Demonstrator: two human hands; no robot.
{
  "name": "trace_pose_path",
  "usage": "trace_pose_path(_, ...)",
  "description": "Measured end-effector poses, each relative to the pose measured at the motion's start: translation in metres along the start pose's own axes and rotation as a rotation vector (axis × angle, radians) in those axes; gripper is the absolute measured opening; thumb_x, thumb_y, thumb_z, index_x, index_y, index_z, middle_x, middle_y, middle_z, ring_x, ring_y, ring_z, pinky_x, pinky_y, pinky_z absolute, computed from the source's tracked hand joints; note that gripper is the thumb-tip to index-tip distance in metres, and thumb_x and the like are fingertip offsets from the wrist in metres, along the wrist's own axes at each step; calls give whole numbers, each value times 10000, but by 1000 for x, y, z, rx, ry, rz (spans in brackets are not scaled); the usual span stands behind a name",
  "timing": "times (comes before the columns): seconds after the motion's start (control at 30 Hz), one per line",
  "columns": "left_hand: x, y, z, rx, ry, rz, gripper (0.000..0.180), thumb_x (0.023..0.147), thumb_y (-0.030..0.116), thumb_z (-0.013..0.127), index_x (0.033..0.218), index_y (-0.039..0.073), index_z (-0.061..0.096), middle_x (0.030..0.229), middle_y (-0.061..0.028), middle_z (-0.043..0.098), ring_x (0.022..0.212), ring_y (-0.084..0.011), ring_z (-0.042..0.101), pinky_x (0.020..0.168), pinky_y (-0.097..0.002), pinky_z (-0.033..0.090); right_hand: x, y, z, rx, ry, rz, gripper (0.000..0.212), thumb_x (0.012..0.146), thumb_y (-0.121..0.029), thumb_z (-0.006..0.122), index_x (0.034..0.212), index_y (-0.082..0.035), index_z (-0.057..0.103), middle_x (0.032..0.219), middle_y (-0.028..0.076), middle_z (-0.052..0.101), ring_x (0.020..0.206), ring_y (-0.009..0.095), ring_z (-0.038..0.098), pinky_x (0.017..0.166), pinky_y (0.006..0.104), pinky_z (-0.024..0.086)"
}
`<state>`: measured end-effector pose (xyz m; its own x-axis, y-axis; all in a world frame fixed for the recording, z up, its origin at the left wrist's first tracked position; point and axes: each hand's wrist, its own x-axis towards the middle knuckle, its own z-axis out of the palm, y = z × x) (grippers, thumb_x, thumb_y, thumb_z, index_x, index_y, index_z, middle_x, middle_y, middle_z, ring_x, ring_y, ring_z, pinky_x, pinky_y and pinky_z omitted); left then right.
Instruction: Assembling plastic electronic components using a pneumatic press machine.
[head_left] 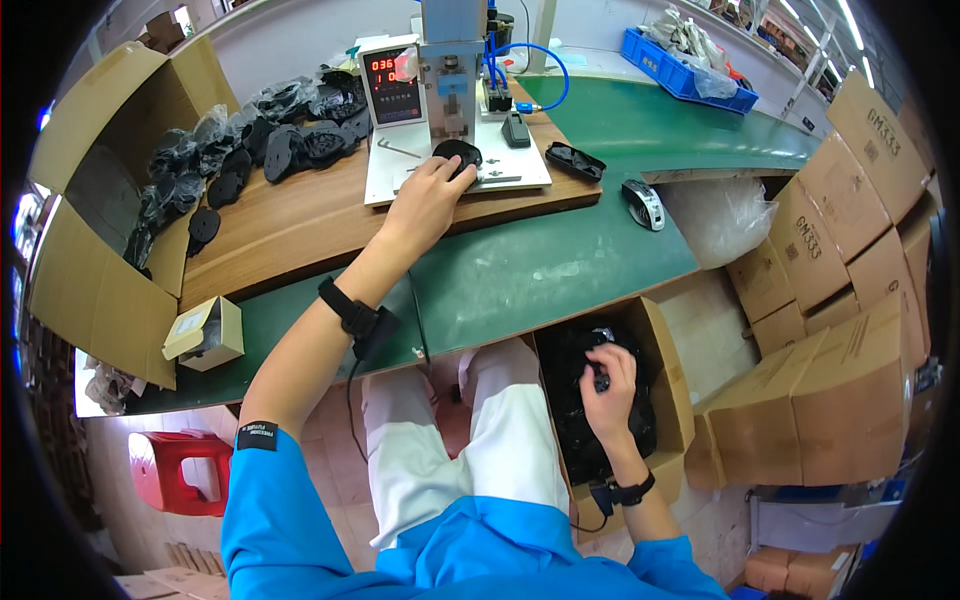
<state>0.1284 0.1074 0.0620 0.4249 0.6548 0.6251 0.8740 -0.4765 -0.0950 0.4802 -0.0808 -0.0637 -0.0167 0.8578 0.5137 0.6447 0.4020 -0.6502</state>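
Note:
My left hand (425, 205) reaches up to the white base of a bench press machine (453, 85). Its fingers are closed on the edge of a rounded black plastic part (458, 153), which lies under the press head. Down on the right, my right hand (610, 398) is above an open cardboard box (672, 392) of black pieces (575, 440). Its fingers are curled round a small black piece (601, 381), whose exact shape is partly covered by them. Beside the press stands a control box (393, 88) with a red lit display.
Black parts, some bagged, cover the wooden board's left side (300, 150) beside a large open carton (90, 290). A black shell (576, 161) and a computer mouse (643, 204) lie right of the press. Stacked cartons (850, 390) stand at right, a red stool (160, 475) at lower left.

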Motion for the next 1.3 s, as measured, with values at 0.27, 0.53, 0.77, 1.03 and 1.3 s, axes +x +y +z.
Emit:
trace_pose_path(0.27,1,-1,-2,-84,30,-32,532,829,-23,651,1350,39,567,1216,-205,692,1119,-403,639,915,-470,562,198,-139,72,-43,-26,-508,494,749,-6,759,1225,-5,626,1252,159,606,1195,370,566,1026,461,480)
trace_pose_path(0.53,7,5,-9,-268,7,-168,697,834,-2,692,1447,3,359,1001,-221,678,1006,-451,648,801,-537,550,261,-131,142,-252,-152,-499,317,736,4,741,1034,11,633,1029,142,684,1046,363,620,884,480,521)
trace_pose_path(0.77,-1,-2,-10,-381,151,-135,685,766,-29,670,1409,-1,435,1202,-224,607,1158,-436,576,900,-538,512,261,-123,144,-277,-153,-429,305,720,19,767,1008,-3,671,1040,137,679,1075,357,625,906,476,553)
trace_pose_path(1.03,-54,-191,-6,273,-174,-592,404,898,157,630,1273,24,563,1349,-196,602,1340,-358,512,1075,-531,428,268,-145,144,-309,-229,-462,326,702,23,777,1017,-25,706,1031,130,696,1072,336,638,920,441,552)
trace_pose_path(1.3,-77,-210,16,240,-262,-510,273,880,144,638,1140,66,667,1441,-189,568,1411,-346,469,1107,-524,416,269,-139,140,-280,-196,-510,188,722,17,756,893,-37,701,986,107,697,1035,307,652,869,423,592)
